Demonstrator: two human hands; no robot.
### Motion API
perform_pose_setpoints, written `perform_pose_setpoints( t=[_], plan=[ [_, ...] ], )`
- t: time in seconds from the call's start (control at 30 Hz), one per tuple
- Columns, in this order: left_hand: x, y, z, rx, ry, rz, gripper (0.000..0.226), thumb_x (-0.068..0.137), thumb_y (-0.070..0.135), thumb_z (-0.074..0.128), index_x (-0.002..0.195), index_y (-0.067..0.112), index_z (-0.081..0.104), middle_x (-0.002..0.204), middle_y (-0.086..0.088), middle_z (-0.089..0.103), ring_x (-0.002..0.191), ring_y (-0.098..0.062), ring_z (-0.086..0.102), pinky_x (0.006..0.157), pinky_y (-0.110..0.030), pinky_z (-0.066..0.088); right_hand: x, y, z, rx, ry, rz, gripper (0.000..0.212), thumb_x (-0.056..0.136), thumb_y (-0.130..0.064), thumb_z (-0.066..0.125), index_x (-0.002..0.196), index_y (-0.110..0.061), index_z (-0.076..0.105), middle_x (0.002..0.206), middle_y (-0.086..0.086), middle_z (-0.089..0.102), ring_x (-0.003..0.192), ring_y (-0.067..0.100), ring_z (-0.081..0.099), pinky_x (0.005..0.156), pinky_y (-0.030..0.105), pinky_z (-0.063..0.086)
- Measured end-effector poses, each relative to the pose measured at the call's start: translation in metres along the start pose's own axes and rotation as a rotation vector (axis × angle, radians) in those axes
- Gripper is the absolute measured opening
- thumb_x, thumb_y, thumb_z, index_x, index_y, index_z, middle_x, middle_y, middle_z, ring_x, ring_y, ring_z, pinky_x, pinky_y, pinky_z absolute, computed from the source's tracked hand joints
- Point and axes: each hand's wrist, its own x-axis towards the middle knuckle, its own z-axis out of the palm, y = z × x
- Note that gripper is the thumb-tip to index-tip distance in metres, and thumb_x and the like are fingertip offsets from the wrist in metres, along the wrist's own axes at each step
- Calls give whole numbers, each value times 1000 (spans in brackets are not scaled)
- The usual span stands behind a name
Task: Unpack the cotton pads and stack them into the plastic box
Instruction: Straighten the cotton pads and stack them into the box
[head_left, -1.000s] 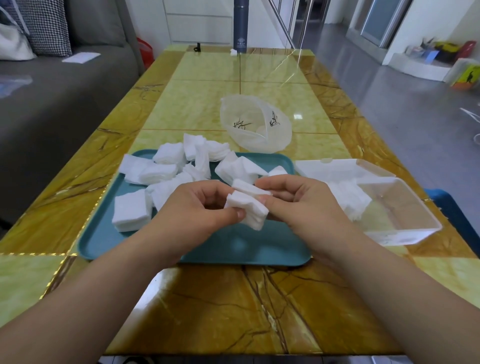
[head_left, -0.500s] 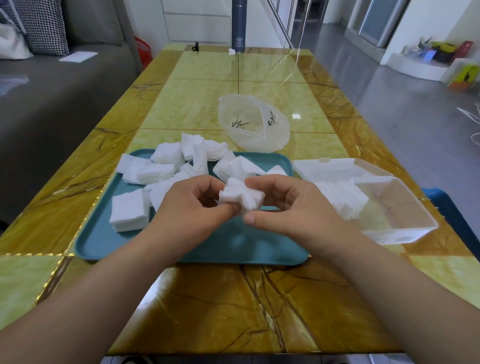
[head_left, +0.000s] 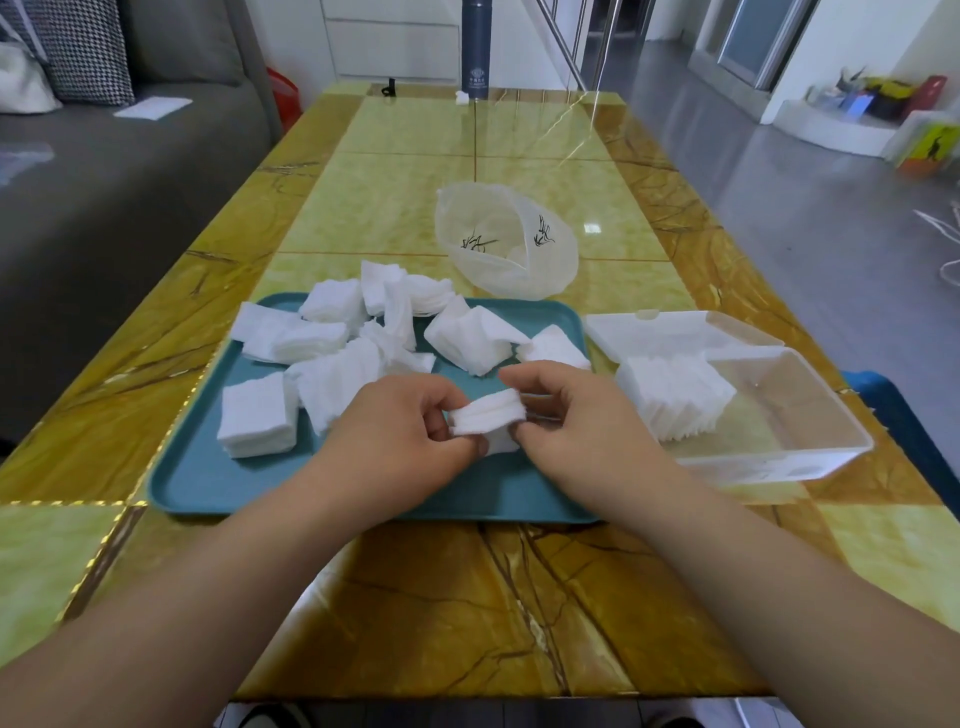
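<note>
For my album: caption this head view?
Left hand and right hand hold cotton pads over a teal tray beside the plastic box.

Left hand (head_left: 400, 431), right hand (head_left: 587, 421) bare; forearms (head_left: 218, 566) bare.

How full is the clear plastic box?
Only partly full. A row of cotton pads fills the left end of the plastic box; the rest shows its bare bottom.
</note>
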Motion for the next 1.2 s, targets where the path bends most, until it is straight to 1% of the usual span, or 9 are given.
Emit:
perform_pose_setpoints(
  t=[0.17, 0.27, 0.37, 0.57, 0.73, 0.83, 0.97, 1.07, 1.2],
  plan=[
    [0, 1, 1, -54, -18, -56, 18, 80, 34, 84, 94, 31, 74, 49, 12, 55, 44, 0, 48, 48, -17, 34, 0, -2, -1, 48, -13, 88, 44, 93, 0, 65, 133, -18, 67, 105, -21, 69, 100, -8, 66, 95, 8, 51],
    [0, 1, 3, -66, -22, -59, 20, 81, 34, 83, 98, 30, 73, 48, 11, 56, 43, 0, 48, 45, -13, 33, -4, -4, 5, 43, -5, 108, 48, 97, -2, 62, 143, -17, 59, 119, -17, 66, 110, -3, 63, 89, -1, 43],
    [-1, 2, 8, -71, -11, -53, 19, 83, 38, 80, 99, 32, 70, 57, 8, 61, 49, -1, 53, 51, -19, 39, -7, -4, 14, 44, 4, 113, 55, 99, -5, 59, 152, -17, 51, 144, -5, 60, 135, 8, 53, 107, 16, 39],
    [0, -2, 8, -52, 1, -42, 17, 87, 36, 77, 99, 32, 67, 66, 5, 64, 59, -6, 58, 57, -25, 43, -5, -1, 16, 35, -4, 123, 51, 98, -4, 57, 148, -15, 55, 143, -2, 62, 135, 11, 55, 114, 27, 43],
    [-4, 3, 3, -153, 21, 11, 11, 82, 30, 83, 88, 26, 73, 53, 11, 47, 49, -3, 42, 51, -16, 34, -7, -7, 6, 63, 25, 91, 52, 92, -6, 70, 141, -20, 61, 127, -6, 68, 117, 6, 64, 103, 19, 50],
    [-10, 8, 3, -184, 104, 56, 13, 79, 31, 85, 86, 30, 74, 69, 14, 55, 56, -2, 47, 55, -13, 38, -9, -14, -4, 24, 19, 28, 34, 90, -12, 74, 120, -26, 70, 111, -15, 71, 104, -2, 65, 84, 3, 46],
    [-19, 23, 10, -255, 209, 82, 16, 82, 25, 83, 93, 30, 74, 110, 16, 66, 97, -1, 64, 76, -20, 44, -18, -20, -20, 69, 47, -18, 17, 85, -18, 77, 100, -26, 74, 100, -13, 73, 99, -4, 66, 82, 9, 50],
    [-23, 44, 18, -415, 151, 77, 14, 86, 22, 79, 98, 28, 75, 104, 12, 75, 88, -16, 70, 78, -42, 54, -24, -23, -35, 163, 90, -26, 19, 80, -15, 77, 95, -24, 71, 96, -7, 75, 96, 4, 69, 84, 22, 56],
    [-18, 70, 34, -568, 87, 93, 19, 91, 13, 76, 105, 27, 75, 98, 3, 79, 94, -22, 74, 79, -43, 57, -31, -18, -66, 330, 151, 12, 29, 76, -11, 78, 101, -24, 71, 99, -1, 77, 96, 15, 73, 88, 36, 61]
  ],
)
